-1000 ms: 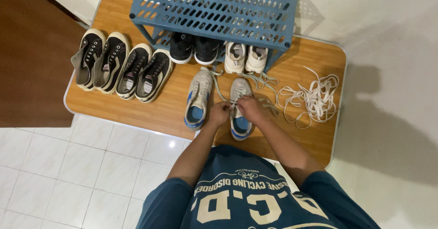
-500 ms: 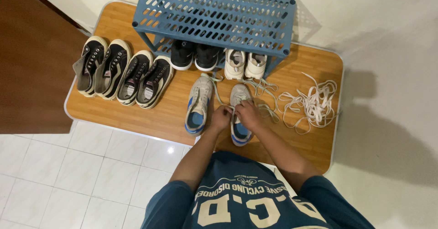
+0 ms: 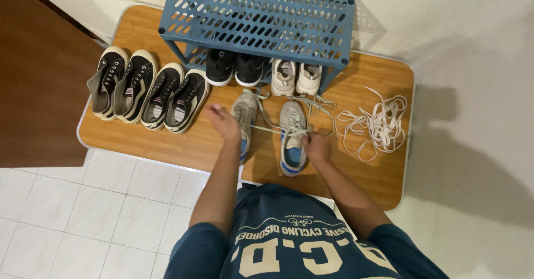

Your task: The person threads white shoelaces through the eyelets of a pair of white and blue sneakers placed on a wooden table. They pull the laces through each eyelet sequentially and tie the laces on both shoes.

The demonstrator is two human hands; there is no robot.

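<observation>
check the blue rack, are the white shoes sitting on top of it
No, the white shoes sit on the wooden board under the blue rack, beside a black pair.

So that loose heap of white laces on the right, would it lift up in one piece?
Probably not. The heap of white laces lies in slack, tangled loops on the wooden board, so it looks floppy and would likely dangle and trail. It seems light and unlikely to roll. Being tangled, tugging one strand may drag the others.

Pinched in the fingers [image 3: 311, 141] is a flat woven cloth lace [image 3: 267, 129], matt. Just beyond them the grey-and-blue sneaker [image 3: 292, 140] looks like soft fabric. The desk [image 3: 367, 173] has smooth wood-grain laminate; the blue rack [image 3: 261, 20] is perforated, matt plastic.
</observation>
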